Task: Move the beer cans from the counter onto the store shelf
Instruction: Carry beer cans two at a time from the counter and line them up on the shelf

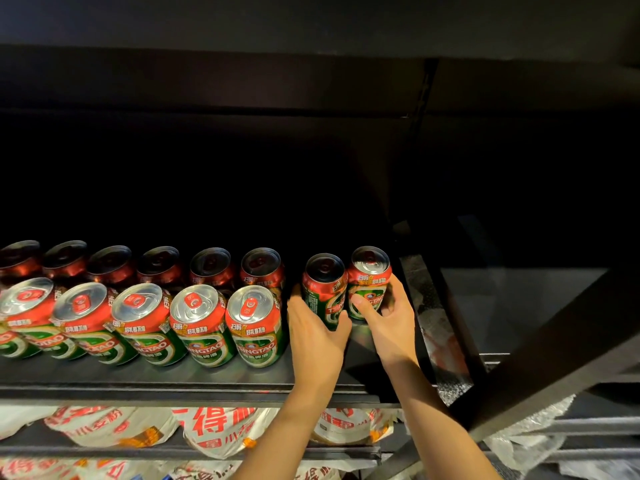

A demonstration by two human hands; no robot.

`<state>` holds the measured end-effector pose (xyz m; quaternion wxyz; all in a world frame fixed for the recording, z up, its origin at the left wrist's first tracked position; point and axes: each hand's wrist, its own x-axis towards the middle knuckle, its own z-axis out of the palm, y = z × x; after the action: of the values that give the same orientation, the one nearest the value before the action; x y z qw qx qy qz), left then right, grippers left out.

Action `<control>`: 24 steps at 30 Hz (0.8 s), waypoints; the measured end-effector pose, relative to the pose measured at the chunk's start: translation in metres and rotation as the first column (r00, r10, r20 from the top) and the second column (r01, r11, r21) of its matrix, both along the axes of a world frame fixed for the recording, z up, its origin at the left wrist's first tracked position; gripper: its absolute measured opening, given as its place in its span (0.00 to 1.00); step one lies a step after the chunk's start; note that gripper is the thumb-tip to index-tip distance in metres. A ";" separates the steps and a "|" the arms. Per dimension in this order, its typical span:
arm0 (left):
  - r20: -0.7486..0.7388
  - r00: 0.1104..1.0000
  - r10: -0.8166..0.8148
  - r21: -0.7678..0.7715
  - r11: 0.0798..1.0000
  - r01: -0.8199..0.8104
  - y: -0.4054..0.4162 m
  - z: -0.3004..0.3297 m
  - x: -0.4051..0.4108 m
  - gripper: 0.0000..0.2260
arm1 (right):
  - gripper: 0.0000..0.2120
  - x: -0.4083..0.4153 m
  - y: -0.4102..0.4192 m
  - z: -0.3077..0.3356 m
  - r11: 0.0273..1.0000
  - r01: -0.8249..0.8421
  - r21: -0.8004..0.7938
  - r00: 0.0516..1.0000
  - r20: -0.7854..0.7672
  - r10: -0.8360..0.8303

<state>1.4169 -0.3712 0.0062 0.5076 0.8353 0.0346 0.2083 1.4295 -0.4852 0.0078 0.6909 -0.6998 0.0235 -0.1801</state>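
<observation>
While both my arms reach up onto the dark metal store shelf [207, 379], each grip is curled round 1 upright can. My left hand [317, 336] holds the red-and-green aluminium beer can with the shadowed top [323, 289], thumb on its right side and fingers wrapped behind its left. My right hand [389, 320] holds the red-and-green aluminium beer can with the bright silver lid [369, 280], thumb across the green label and fingers round its far right side. These 2 cans stand touching each other near the shelf's right end, set back from the front edge.

Just to the right of them a black metal upright post [446, 306] rises close beside my right fingers, and a dark diagonal brace [554, 344] crosses in front of it. To the left, a narrow gap separates my left hand from the stocked cans: a front row of 5 matching cans [145, 323] with silver lids facing me, and a back row of 6 matching cans [159, 266] in shadow behind them. With my 2, that makes 13 cans on this shelf.

Overhead, the underside of the black shelf above [242, 81] closes in the space. Below, white plastic bags printed with red characters [214, 431] fill the lower shelf.
</observation>
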 end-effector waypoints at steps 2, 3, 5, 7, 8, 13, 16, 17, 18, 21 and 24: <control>0.041 0.998 0.051 0.133 0.990 -0.056 0.000 0.002 0.000 0.23 | 0.26 -0.001 0.000 0.000 1.000 -0.002 0.004 1.000 -0.002 0.002; 0.058 0.996 0.073 0.167 0.983 -0.082 0.000 0.002 0.000 0.23 | 0.26 -0.001 0.000 0.001 1.000 -0.003 0.006 1.000 -0.003 0.003; 0.050 0.995 0.087 0.151 0.984 -0.093 0.001 0.002 0.000 0.22 | 0.26 -0.002 0.001 0.001 1.000 -0.006 0.006 1.000 -0.002 0.006; 0.014 0.998 0.059 0.085 0.995 -0.060 0.001 0.001 0.000 0.21 | 0.26 -0.002 0.001 0.002 1.000 -0.005 0.002 1.000 0.002 0.005; -0.005 0.999 0.040 0.037 0.999 -0.040 0.001 0.001 0.000 0.22 | 0.26 -0.002 0.001 0.002 1.000 -0.006 -0.001 1.000 0.004 0.006; -0.024 0.998 0.052 0.003 0.999 -0.052 -0.001 0.003 -0.003 0.22 | 0.25 -0.003 0.001 0.002 1.000 -0.010 -0.013 1.000 0.000 0.010; 0.024 0.994 0.110 0.143 0.983 -0.112 -0.001 0.004 -0.003 0.24 | 0.26 -0.002 0.001 0.001 1.000 -0.013 -0.016 1.000 -0.010 0.013; 0.034 0.992 0.120 0.165 0.978 -0.125 -0.001 0.005 -0.003 0.24 | 0.27 -0.002 0.000 0.000 1.000 -0.016 -0.025 1.000 -0.017 0.016; 0.041 0.991 0.129 0.176 0.975 -0.134 -0.002 0.004 -0.003 0.24 | 0.29 -0.001 0.000 -0.001 0.999 -0.017 -0.041 1.000 -0.026 0.016; 0.006 0.993 0.116 0.120 0.986 -0.116 -0.002 0.002 -0.003 0.24 | 0.31 0.000 0.000 -0.005 0.997 -0.002 -0.083 0.999 -0.045 -0.002; -0.061 0.996 0.065 -0.026 0.997 -0.067 -0.002 0.001 -0.004 0.26 | 0.31 0.000 0.000 -0.004 0.996 0.012 -0.087 0.999 -0.041 -0.016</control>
<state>1.4132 -0.3734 0.0073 0.5110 0.8323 0.0803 0.1994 1.4291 -0.4848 0.0042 0.6581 -0.7324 0.0349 -0.1711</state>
